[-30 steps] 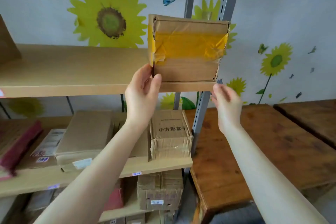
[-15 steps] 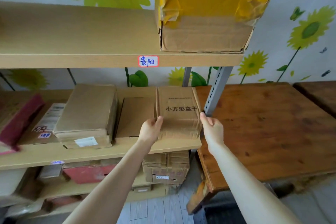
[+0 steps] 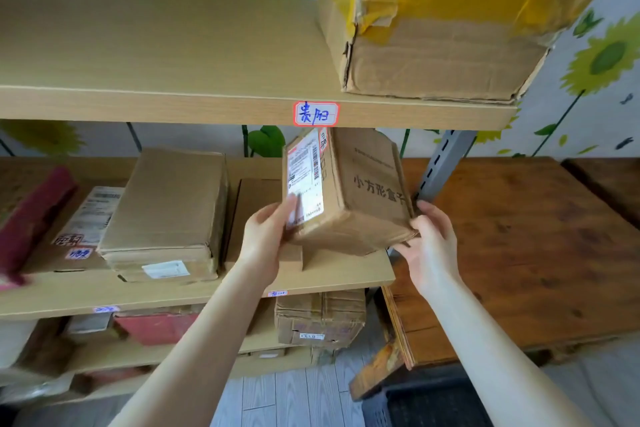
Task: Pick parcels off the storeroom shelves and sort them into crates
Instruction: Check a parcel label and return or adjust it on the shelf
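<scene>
Holding: I had the small cardboard parcel (image 3: 349, 189) clamped between both palms, lifted and tilted, its lower edge just above the front of the middle shelf (image 3: 194, 291).
Left hand: my left hand (image 3: 265, 236) pressed flat on the labelled face, fingers (image 3: 289, 208) only lightly curled and spread over the white shipping label (image 3: 304, 172).
Right hand: my right hand (image 3: 429, 243) cupped the lower right corner, thumb along the side, fingers bent partway under it; neither hand closed fully, the box filled the gap.
Progress: I judged this an early step, with one parcel coming off the shelf and none visibly sorted; no crate showed clearly, only a dark ribbed thing (image 3: 426, 406) at the bottom edge that I could not identify.
Left to do: the flat brown carton (image 3: 169, 215), the red package (image 3: 31, 215), the yellow-taped box (image 3: 446, 21) on the top shelf (image 3: 156, 104) and the cartons (image 3: 320, 322) lower down all waited.
Parcel material: plain corrugated card, dull and slightly dented at the corners, printed characters on one face, a glossy label on the other.
Shape: squat, nearly cubic, easy to span with two hands.
Surroundings: pale smooth laminate shelves, a grey slotted upright (image 3: 441, 163), a worn dark wooden table (image 3: 526, 246) just beside.
</scene>
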`<state>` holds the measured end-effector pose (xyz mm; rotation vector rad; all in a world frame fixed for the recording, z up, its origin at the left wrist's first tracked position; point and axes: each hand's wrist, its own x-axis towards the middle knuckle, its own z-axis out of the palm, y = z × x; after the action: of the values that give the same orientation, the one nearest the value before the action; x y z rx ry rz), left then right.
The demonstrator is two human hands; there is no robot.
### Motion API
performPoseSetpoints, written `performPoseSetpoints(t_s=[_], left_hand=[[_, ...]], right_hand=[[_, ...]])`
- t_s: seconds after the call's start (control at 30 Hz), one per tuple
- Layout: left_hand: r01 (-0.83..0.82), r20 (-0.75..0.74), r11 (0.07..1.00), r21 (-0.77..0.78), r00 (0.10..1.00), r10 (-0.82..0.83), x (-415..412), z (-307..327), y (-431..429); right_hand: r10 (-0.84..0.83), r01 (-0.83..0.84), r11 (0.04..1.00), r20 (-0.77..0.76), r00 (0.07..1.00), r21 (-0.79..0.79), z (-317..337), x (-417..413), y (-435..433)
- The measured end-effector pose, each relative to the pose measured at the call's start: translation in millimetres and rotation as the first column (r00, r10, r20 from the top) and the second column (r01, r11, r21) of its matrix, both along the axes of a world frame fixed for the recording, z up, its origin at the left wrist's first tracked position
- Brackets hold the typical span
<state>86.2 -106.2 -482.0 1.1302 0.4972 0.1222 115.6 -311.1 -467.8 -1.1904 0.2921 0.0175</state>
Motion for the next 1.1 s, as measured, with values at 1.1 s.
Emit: performPoseSetpoints(t_s=[1.1], left_hand=[[0.2,-0.049,0.767,0.61,0.975,-0.215,24,-1,-69]], right_hand=[[0.302,-0.221,0.809,0.062,0.951,-0.544,-23,19,-30]])
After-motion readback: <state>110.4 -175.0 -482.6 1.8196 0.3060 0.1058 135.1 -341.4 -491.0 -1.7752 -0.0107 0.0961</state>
